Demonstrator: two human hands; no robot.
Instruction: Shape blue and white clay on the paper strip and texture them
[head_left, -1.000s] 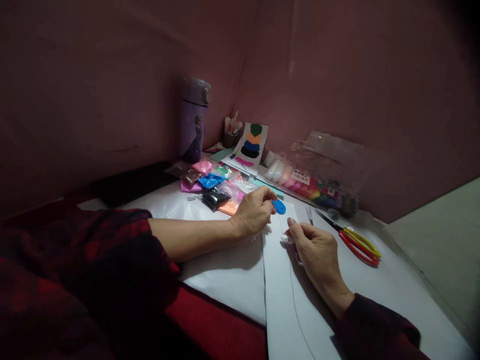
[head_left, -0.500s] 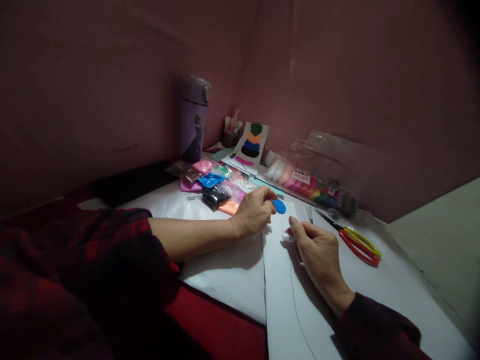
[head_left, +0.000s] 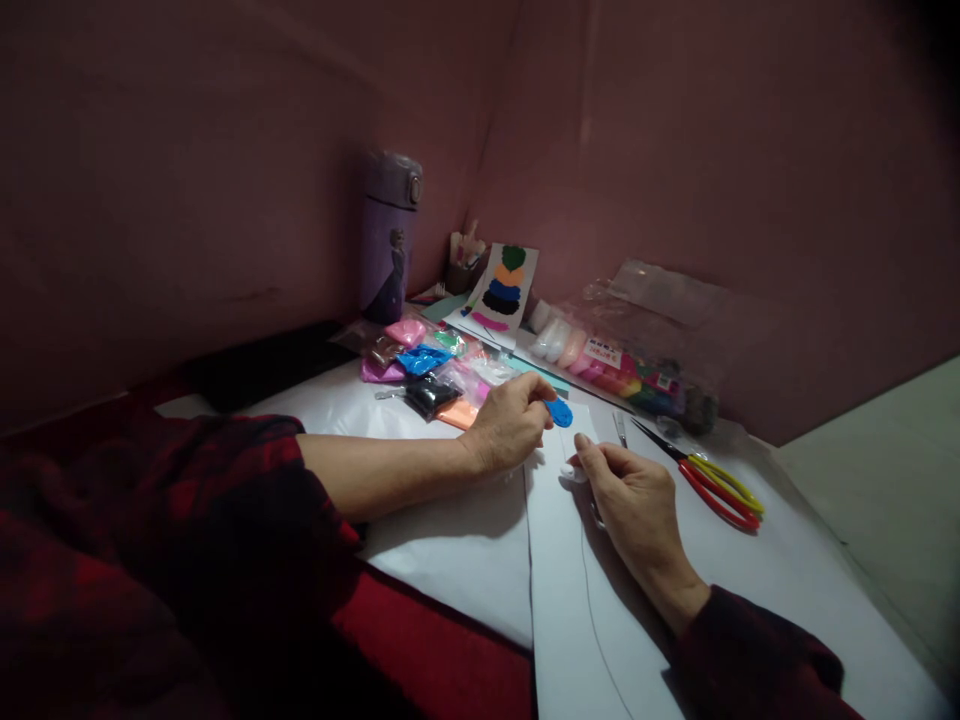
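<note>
My left hand [head_left: 510,425] is closed, its thumb and forefinger pinched at the left edge of a flat, oval blue clay piece [head_left: 559,412] above the white paper [head_left: 559,600]. Just to its right, my right hand [head_left: 630,495] is closed too, with thumb and forefinger on a small white piece [head_left: 571,473] of a kind I cannot make out. Something thin and shiny shows below those fingers, mostly hidden by the hand. Along the paper runs a thin dark line, passing between the hands.
Red-and-yellow-handled scissors [head_left: 720,490] lie to the right. Several clay packets [head_left: 424,360] are heaped behind my left arm, near a purple bottle [head_left: 388,240]. A painted card [head_left: 504,290] leans at the back beside a long bag of coloured clay [head_left: 622,365].
The white piece and my right fingertips have shifted very slightly to the left. My left hand and the blue clay piece look unmoved.
</note>
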